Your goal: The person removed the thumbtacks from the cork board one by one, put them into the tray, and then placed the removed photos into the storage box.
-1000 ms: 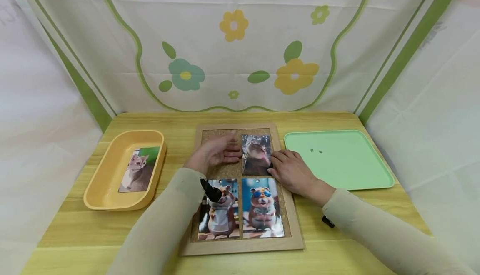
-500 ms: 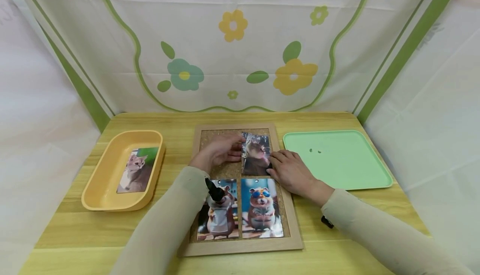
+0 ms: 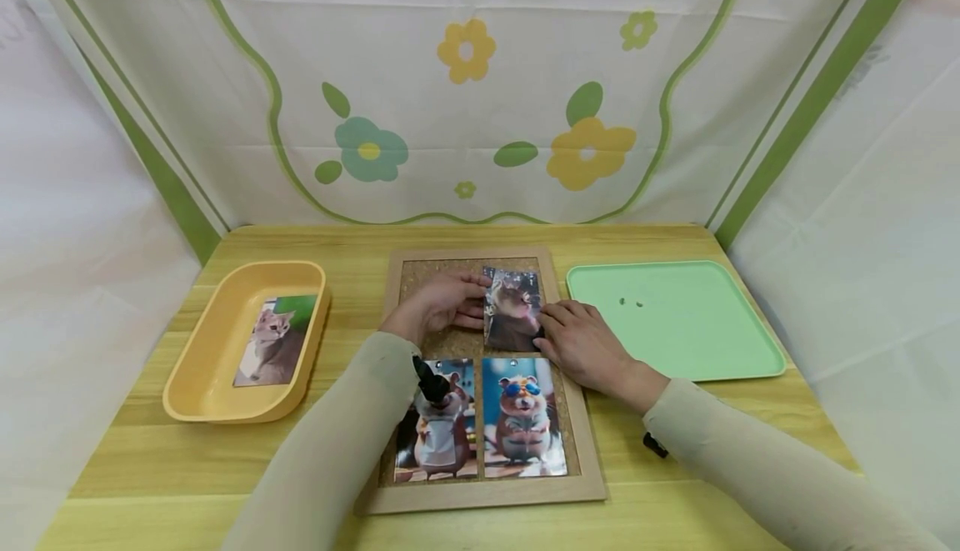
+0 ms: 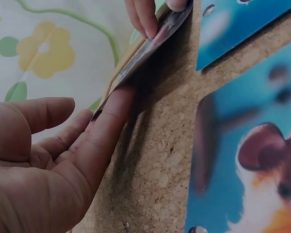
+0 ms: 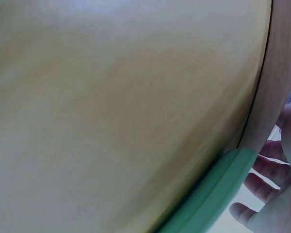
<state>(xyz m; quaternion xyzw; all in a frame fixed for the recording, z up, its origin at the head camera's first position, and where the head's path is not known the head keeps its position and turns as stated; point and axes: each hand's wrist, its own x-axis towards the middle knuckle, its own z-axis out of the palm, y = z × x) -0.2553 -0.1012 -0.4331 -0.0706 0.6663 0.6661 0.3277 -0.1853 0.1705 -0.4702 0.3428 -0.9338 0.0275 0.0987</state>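
A glossy photo of a cat-like animal (image 3: 512,311) lies over the upper right of a wood-framed cork board (image 3: 480,498). My right hand (image 3: 588,347) holds its right side, fingers along the edge and thumb by the lower corner. From the other side, my left hand (image 3: 447,303) touches the left edge with extended fingers. The left wrist view has this photo (image 4: 157,46) tilted off the cork, a left finger (image 4: 109,119) under its edge and the thumb apart. Below are two hamster photos, one with an apron (image 3: 441,443), one with sunglasses (image 3: 523,422), each with a metal stud at its top.
At the left stands a yellow bin (image 3: 187,376) holding another cat photo (image 3: 273,343). On the right lies a green tray (image 3: 697,334) with two tiny metal pieces (image 3: 622,301). A flowered white cloth (image 3: 465,117) hangs behind the table.
My left hand has moved right, from beside the photo to its left edge. The photo's upper left has shifted slightly. My right hand keeps its place.
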